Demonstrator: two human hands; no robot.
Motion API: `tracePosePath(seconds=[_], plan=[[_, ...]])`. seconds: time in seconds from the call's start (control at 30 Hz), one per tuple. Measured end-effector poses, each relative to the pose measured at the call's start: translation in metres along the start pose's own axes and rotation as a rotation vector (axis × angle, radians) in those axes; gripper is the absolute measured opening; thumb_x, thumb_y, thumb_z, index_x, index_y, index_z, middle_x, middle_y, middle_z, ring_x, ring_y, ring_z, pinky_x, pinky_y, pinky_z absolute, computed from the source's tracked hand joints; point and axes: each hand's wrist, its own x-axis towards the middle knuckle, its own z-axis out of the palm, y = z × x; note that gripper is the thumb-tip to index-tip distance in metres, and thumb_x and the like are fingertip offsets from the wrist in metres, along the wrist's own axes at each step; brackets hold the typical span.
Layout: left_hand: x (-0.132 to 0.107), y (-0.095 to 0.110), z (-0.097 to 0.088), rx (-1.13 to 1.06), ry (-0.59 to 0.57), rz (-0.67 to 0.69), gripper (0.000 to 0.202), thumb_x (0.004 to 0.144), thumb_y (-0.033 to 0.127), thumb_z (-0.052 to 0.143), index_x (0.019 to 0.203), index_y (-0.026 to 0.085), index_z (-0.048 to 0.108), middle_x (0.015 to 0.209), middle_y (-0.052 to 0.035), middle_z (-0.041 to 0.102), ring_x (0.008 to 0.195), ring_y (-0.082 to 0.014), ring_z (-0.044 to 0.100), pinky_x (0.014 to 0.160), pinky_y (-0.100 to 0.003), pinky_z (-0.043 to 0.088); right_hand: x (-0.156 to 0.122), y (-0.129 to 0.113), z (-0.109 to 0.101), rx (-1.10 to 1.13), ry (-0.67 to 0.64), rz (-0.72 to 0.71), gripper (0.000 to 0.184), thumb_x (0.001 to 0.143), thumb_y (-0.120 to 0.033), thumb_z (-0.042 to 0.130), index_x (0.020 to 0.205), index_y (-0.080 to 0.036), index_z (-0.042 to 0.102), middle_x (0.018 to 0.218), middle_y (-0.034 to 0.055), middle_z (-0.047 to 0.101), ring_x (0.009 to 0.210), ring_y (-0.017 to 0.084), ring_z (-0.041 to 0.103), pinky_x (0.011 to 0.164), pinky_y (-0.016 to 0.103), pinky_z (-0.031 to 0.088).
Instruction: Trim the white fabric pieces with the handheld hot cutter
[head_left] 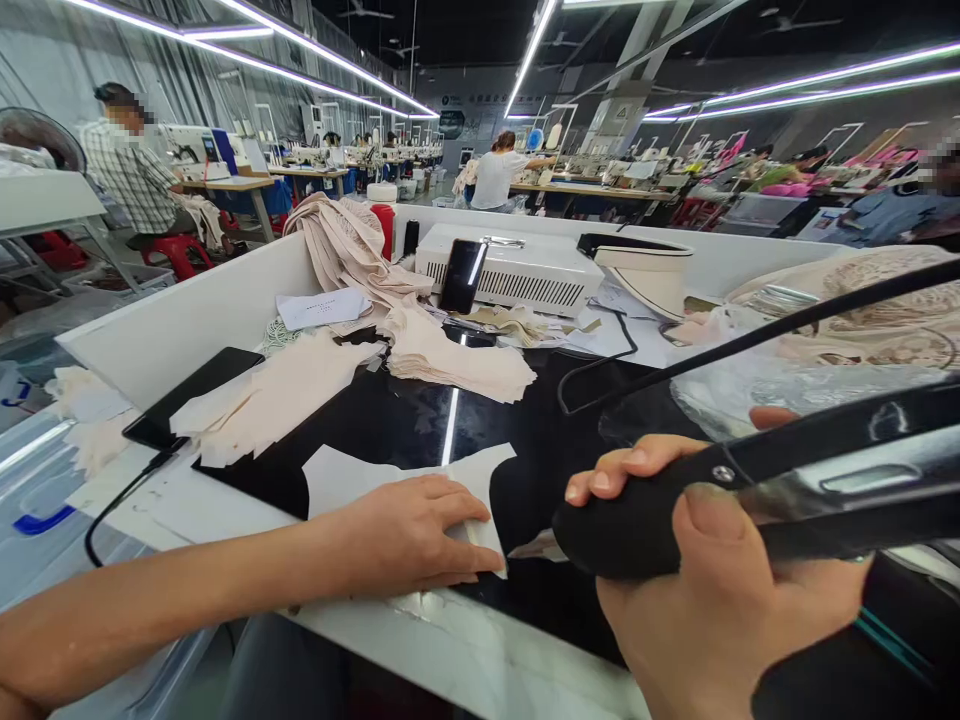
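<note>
Where your left hand (420,530) lies: loosely spread upon white sheet (337,482)
Your right hand (735,595): wrapped round black tool (825,435)

The left arm (187,580) crosses the lower left, left hand (420,530) palm down; right hand (697,610) curled at lower right.

A phone (461,277) stands in front of a white vented box (525,288) — a red cylinder (386,230) is left of that box. Beyond, a person in a checked shirt (126,168) sits on a red stool (178,255), near a fan (45,135) — light strips (532,55) run overhead.
</note>
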Motion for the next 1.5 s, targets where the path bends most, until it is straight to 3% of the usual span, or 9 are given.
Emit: tracePosePath(seconds=[0.27, 0.73, 0.97, 1.17, 1.33, 1.5], plan=[[-0.003, 0.001, -0.001, -0.032, -0.011, -0.025, 0.023, 0.124, 0.029, 0.075, 0.143, 0.026, 0.089, 0.144, -0.0178, 0.079, 0.135, -0.0286, 0.079, 0.125, -0.041, 0.066, 0.002, 0.014, 0.003, 0.023, -0.029, -0.029, 0.053, 0.084, -0.037, 0.105, 0.127, -0.032, 0.075, 0.080, -0.0081, 0.077, 0.055, 0.019, 0.069, 0.048, 0.032, 0.061], [-0.007, 0.001, 0.000, -0.066, -0.023, -0.080, 0.027, 0.123, 0.030, 0.077, 0.147, 0.029, 0.090, 0.158, -0.0190, 0.077, 0.145, -0.0323, 0.077, 0.131, -0.047, 0.064, 0.004, 0.025, 0.001, 0.011, -0.040, -0.064, 0.064, 0.086, -0.046, 0.111, 0.136, -0.032, 0.072, 0.083, -0.0079, 0.078, 0.056, 0.018, 0.070, 0.049, 0.032, 0.063], [-0.005, 0.001, 0.001, -0.073, -0.002, -0.071, 0.028, 0.126, 0.032, 0.071, 0.146, 0.028, 0.090, 0.158, -0.0191, 0.078, 0.143, -0.0314, 0.078, 0.131, -0.046, 0.064, 0.008, 0.030, 0.006, -0.007, -0.035, -0.058, 0.057, 0.085, -0.052, 0.110, 0.120, -0.031, 0.070, 0.083, -0.0086, 0.075, 0.057, 0.015, 0.067, 0.050, 0.029, 0.061], [-0.004, 0.004, 0.000, -0.069, -0.007, -0.091, 0.028, 0.126, 0.033, 0.071, 0.146, 0.027, 0.090, 0.158, -0.0199, 0.078, 0.143, -0.0319, 0.078, 0.129, -0.045, 0.065, 0.005, 0.030, 0.005, -0.036, -0.036, -0.046, 0.055, 0.086, -0.050, 0.110, 0.120, -0.031, 0.071, 0.085, -0.0070, 0.074, 0.062, 0.015, 0.067, 0.054, 0.030, 0.063], [-0.002, 0.021, -0.004, -0.028, -0.062, -0.152, 0.027, 0.122, 0.027, 0.077, 0.147, 0.025, 0.088, 0.157, -0.0207, 0.079, 0.147, -0.0331, 0.077, 0.129, -0.046, 0.064, 0.004, 0.025, 0.004, -0.042, -0.044, -0.027, 0.052, 0.086, -0.048, 0.111, 0.115, -0.029, 0.072, 0.085, -0.0063, 0.076, 0.064, 0.015, 0.069, 0.055, 0.029, 0.065], [-0.004, 0.060, -0.006, 0.090, -0.148, -0.199, 0.051, 0.120, 0.049, 0.083, 0.160, 0.017, 0.077, 0.164, -0.0277, 0.077, 0.159, -0.0371, 0.071, 0.134, -0.048, 0.059, -0.005, 0.014, -0.001, -0.041, -0.073, -0.020, 0.053, 0.087, -0.049, 0.111, 0.123, -0.030, 0.076, 0.083, -0.0067, 0.078, 0.058, 0.017, 0.070, 0.051, 0.032, 0.066]])
